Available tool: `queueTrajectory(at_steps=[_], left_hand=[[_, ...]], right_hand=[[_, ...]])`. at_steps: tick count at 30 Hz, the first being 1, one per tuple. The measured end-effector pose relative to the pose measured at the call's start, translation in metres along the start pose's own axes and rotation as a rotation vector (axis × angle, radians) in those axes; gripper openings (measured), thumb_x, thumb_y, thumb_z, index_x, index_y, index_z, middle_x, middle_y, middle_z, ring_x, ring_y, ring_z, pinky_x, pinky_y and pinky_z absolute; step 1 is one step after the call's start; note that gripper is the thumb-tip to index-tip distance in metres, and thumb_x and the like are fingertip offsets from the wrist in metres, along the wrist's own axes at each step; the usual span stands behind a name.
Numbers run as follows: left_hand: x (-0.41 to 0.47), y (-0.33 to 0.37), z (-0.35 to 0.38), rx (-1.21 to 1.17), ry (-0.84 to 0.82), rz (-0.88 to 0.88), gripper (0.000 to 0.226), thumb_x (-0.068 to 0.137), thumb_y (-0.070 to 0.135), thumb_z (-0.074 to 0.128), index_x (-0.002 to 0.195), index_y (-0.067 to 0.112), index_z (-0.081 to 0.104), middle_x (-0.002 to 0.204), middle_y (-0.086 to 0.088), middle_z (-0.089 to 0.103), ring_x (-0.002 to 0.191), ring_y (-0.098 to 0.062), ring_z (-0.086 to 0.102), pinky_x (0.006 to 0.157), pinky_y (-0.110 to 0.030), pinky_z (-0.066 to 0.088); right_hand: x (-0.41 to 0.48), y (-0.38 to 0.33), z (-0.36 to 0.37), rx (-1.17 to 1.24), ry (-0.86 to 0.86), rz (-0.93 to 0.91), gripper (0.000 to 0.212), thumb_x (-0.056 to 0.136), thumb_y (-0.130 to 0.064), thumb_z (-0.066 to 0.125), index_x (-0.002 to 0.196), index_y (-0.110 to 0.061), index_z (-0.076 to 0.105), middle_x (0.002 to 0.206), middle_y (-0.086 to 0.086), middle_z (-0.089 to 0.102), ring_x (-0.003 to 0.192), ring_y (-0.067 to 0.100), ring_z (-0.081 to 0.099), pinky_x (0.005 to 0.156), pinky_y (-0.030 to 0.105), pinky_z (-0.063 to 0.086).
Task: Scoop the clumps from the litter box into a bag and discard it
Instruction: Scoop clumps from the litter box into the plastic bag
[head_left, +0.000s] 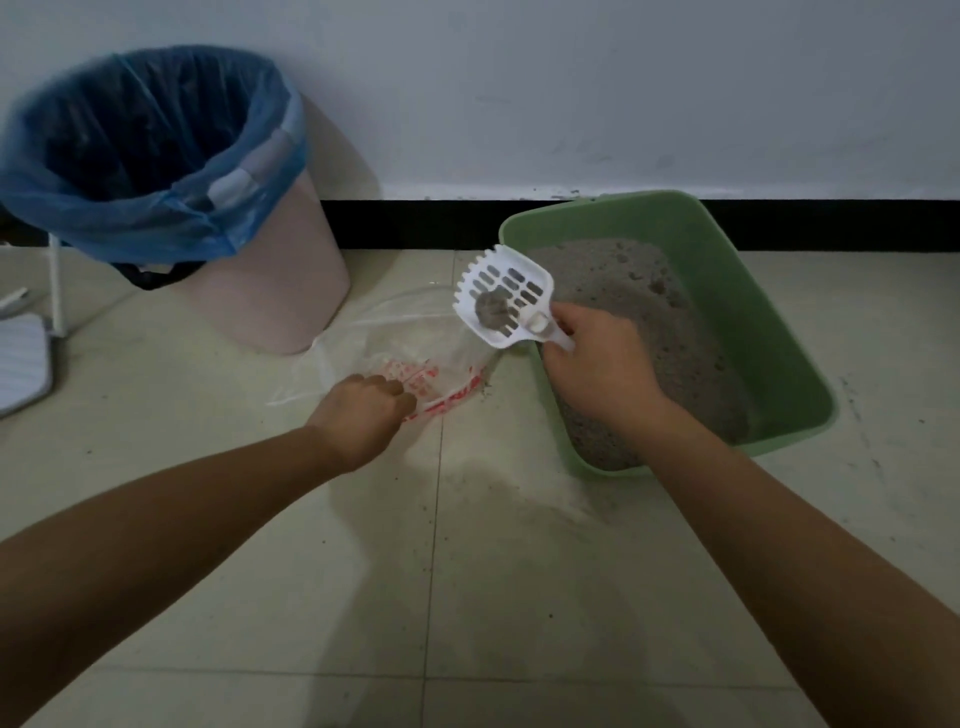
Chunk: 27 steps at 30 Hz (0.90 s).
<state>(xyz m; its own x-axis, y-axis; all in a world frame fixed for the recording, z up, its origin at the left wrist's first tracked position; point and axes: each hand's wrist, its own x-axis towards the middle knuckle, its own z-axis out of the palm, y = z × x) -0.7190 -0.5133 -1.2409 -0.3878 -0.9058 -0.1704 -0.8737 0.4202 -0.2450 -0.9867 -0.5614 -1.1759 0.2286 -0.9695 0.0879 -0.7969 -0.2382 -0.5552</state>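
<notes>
Both forearms are reaching out over the tiled floor (467, 571) in the head view. The left hand (363, 410) is lying low on the floor with its fingers curled onto the near edge of the bag (410, 343), pinching the clear plastic and holding it in place. The right hand (597, 364) is gripping the handle of the white scoop (504, 296), fingers wrapped round it.

The scoop is hanging just above the near left corner of the green box (795, 374), with its toothed end pointing toward the bag. One grey clump (493, 310) is sitting on the slotted blade, and the bag's mouth is lying just beside and below it. Grey litter (649, 322) is filling the box behind the right hand.

The transfer step looks to be in hand: a clump is lifted and is waiting to go into the bag. The next move is calling for the scoop to travel left over the opening and tip, while the left hand is lifting the edge so the mouth gapes. Whether the mouth is open enough I cannot tell.

The pink bin (291, 270) with its blue liner (156, 156) is standing near, beyond the bag.
</notes>
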Motion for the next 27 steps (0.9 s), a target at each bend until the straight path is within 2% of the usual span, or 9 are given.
queueTrajectory(at_steps=[3,5,7,10,13,15,19,23,27], left_hand=[[-0.002,0.002,0.002,-0.066,0.095,0.023,0.020,0.065,0.011,0.080,0.081,0.020,0.073,0.072,-0.002,0.067,0.059,-0.024,0.062,0.052,-0.026,0.044],[-0.003,0.005,0.003,-0.099,0.128,0.037,0.020,0.062,0.011,0.082,0.078,0.019,0.073,0.068,-0.002,0.066,0.055,-0.024,0.060,0.048,-0.025,0.042],[-0.003,0.007,0.003,-0.137,0.168,0.047,0.019,0.063,0.010,0.082,0.078,0.018,0.072,0.070,-0.003,0.067,0.055,-0.025,0.060,0.047,-0.025,0.042],[-0.002,0.008,-0.001,-0.191,0.212,0.060,0.020,0.062,0.007,0.083,0.077,0.013,0.072,0.076,-0.006,0.069,0.054,-0.026,0.062,0.045,-0.026,0.045],[0.003,0.009,-0.002,-0.209,0.224,0.077,0.016,0.064,0.007,0.081,0.077,0.011,0.072,0.080,-0.007,0.070,0.056,-0.026,0.063,0.046,-0.027,0.047],[0.008,0.011,-0.001,-0.206,0.215,0.087,0.010,0.072,0.017,0.074,0.081,0.013,0.072,0.087,-0.006,0.071,0.063,-0.025,0.065,0.052,-0.028,0.048],[0.028,0.026,-0.012,-0.248,0.276,0.000,0.046,0.089,0.055,0.045,0.100,0.018,0.070,0.093,0.000,0.069,0.083,-0.023,0.062,0.072,-0.033,0.046],[0.062,0.060,-0.039,-0.592,0.270,-0.246,0.050,0.096,0.052,0.041,0.126,0.015,0.058,0.100,-0.001,0.063,0.097,-0.022,0.057,0.081,-0.034,0.043],[0.102,0.096,-0.060,-1.004,0.141,-0.416,0.052,0.102,0.038,0.041,0.142,0.005,0.041,0.105,-0.009,0.060,0.104,-0.028,0.057,0.082,-0.031,0.040]], right_hand=[[-0.003,-0.016,0.017,-0.410,0.029,-0.262,0.046,0.087,-0.005,0.057,0.133,-0.011,0.055,0.107,0.011,0.065,0.091,0.031,0.063,0.070,0.035,0.046],[-0.005,-0.016,0.022,-0.536,0.030,-0.340,0.053,0.079,0.001,0.067,0.131,-0.005,0.058,0.106,0.016,0.067,0.090,0.033,0.066,0.075,0.038,0.050],[-0.004,-0.011,0.022,-0.549,0.062,-0.326,0.056,0.074,0.002,0.070,0.129,-0.004,0.060,0.102,0.016,0.068,0.084,0.033,0.067,0.072,0.038,0.052],[-0.003,-0.003,0.015,-0.482,0.049,-0.274,0.054,0.085,-0.002,0.058,0.138,-0.009,0.053,0.113,0.013,0.065,0.090,0.032,0.064,0.068,0.034,0.045],[-0.003,0.009,-0.004,-0.341,0.066,-0.160,0.045,0.092,-0.011,0.051,0.137,-0.014,0.053,0.111,0.012,0.064,0.090,0.032,0.062,0.067,0.033,0.043],[-0.002,0.023,-0.020,-0.286,0.083,-0.082,0.040,0.092,-0.016,0.051,0.131,-0.017,0.058,0.103,0.009,0.065,0.086,0.030,0.061,0.069,0.034,0.046],[-0.004,0.059,-0.055,-0.265,0.037,0.080,0.021,0.089,-0.022,0.054,0.106,-0.021,0.068,0.079,0.000,0.066,0.070,0.021,0.061,0.062,0.031,0.051],[-0.012,0.097,-0.083,-0.360,-0.095,0.191,0.018,0.087,-0.032,0.059,0.094,-0.024,0.073,0.069,-0.002,0.065,0.059,0.015,0.058,0.047,0.021,0.034],[-0.018,0.115,-0.099,-0.419,-0.310,0.238,0.021,0.080,-0.034,0.068,0.097,-0.026,0.078,0.069,-0.003,0.068,0.059,0.013,0.061,0.052,0.026,0.049]])
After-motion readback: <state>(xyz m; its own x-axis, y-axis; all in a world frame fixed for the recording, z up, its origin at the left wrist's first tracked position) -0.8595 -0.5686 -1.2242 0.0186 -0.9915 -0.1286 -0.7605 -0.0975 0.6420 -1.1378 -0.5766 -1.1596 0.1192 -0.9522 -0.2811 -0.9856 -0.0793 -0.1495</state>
